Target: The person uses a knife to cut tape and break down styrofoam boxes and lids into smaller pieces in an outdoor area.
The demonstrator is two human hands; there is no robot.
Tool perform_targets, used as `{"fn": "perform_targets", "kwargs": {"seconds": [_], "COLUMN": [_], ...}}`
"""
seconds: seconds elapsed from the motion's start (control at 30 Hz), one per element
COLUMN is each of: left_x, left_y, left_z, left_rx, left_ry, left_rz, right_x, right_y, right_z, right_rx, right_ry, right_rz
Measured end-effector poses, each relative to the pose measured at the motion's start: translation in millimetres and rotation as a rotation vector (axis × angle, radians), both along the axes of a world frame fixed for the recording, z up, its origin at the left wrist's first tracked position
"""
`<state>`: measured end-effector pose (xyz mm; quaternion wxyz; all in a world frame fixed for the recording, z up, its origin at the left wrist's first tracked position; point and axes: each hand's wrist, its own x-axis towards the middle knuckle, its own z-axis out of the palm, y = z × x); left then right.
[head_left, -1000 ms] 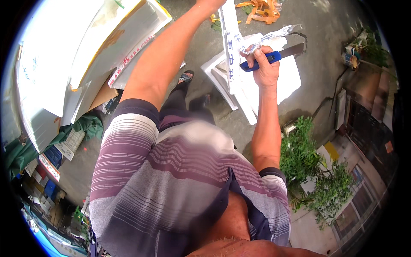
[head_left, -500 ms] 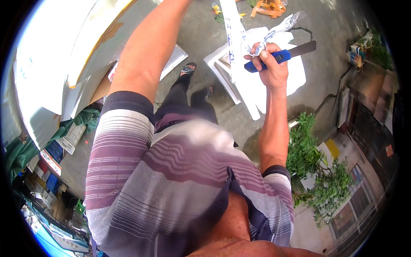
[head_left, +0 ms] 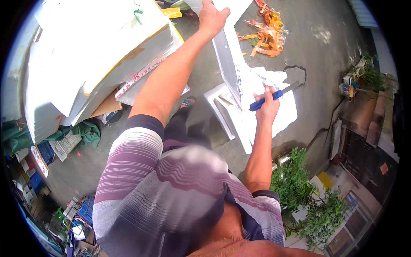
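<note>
While left hand (head_left: pixel 212 17) grips a white foam panel (head_left: pixel 229 68) (upright), right hand (head_left: pixel 267 107) clasps a blue-handled knife (head_left: pixel 274 95).

Knife blade (head_left: pixel 292 88) tip behind foam panel (head_left: pixel 231 68)

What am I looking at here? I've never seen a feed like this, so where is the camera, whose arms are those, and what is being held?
The camera sits on a person's head and looks straight down through a fisheye lens, so straight edges bend near the rim. The striped shirt is the wearer's own body, and both arms are theirs. The left hand grips the top of an upright white foam panel. The right hand holds a blue-handled knife against that panel. On the concrete ground lie more white foam pieces, orange scraps, stacked white foam boxes on the left and potted plants on the right.
</note>
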<state>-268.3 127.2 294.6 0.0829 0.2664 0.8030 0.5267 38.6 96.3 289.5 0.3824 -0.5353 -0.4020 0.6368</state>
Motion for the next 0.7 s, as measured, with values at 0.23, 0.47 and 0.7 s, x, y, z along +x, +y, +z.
{"fn": "perform_targets", "kwargs": {"seconds": [0.23, 0.47, 0.7], "left_x": [32.0, 78.5, 88.1], "left_y": [-4.8, 4.4, -5.9], "left_z": [1.7, 7.9, 0.9], "left_rx": [0.102, 0.216, 0.200], "left_ry": [-0.014, 0.044, -0.055], "left_rz": [-0.017, -0.117, -0.132], "right_x": [40.5, -25.1, -33.3], "right_y": [-22.4, -17.8, -20.9], "right_z": [7.3, 16.9, -10.3], "right_rx": [-0.052, 0.189, 0.306], "right_ry": [-0.130, -0.445, -0.514], "right_rz": [0.022, 0.455, 0.368]}}
